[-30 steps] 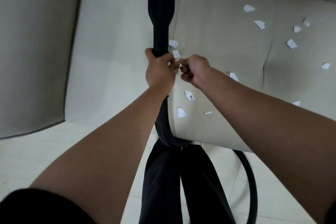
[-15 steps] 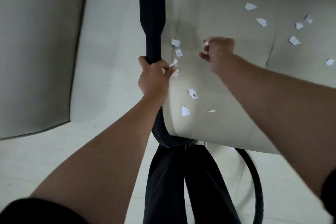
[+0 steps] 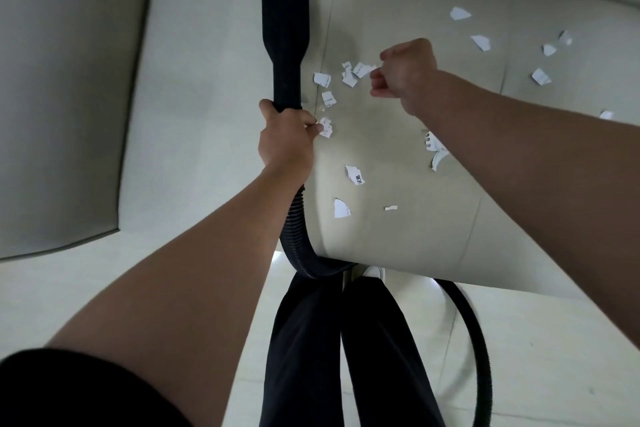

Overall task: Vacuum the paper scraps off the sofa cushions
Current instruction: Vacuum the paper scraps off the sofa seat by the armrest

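The left hand [image 3: 285,140] grips the black vacuum wand [image 3: 284,10] at its narrow neck, fingers [image 3: 308,121] wrapped round it. A small scrap [image 3: 325,127] sits right at those fingertips. It seems to touch them, though I cannot tell whether it is pinched or only lies against them. The wand's long axis runs straight away from the person, over the sofa cushion [image 3: 398,163] and out of the top of the view, so its mouth is hidden. Behind the grip, the ribbed hose [image 3: 297,236] drops off the cushion's front edge.

The paper scraps [image 3: 349,74] all lie to the right of the wand. The nearest cluster is just beside its shaft, level with the neck, between the wand and the right hand [image 3: 407,76]. That hand hovers over the cushion with its fingers [image 3: 377,74] curled in. It is blurred and scraps sit at its fingertips, so I cannot tell whether it holds one. More scraps lie right of the wand nearer the person, and a further scatter [image 3: 481,42] lies well to the right, beyond the right hand.

With this many scraps left, the vacuuming looks barely begun. The scraps lie alongside the shaft, not ahead of its mouth—so the left hand would likely have to draw the wand back and swing its far end rightward. The right hand is nearer the paper, but the left holds the tool.
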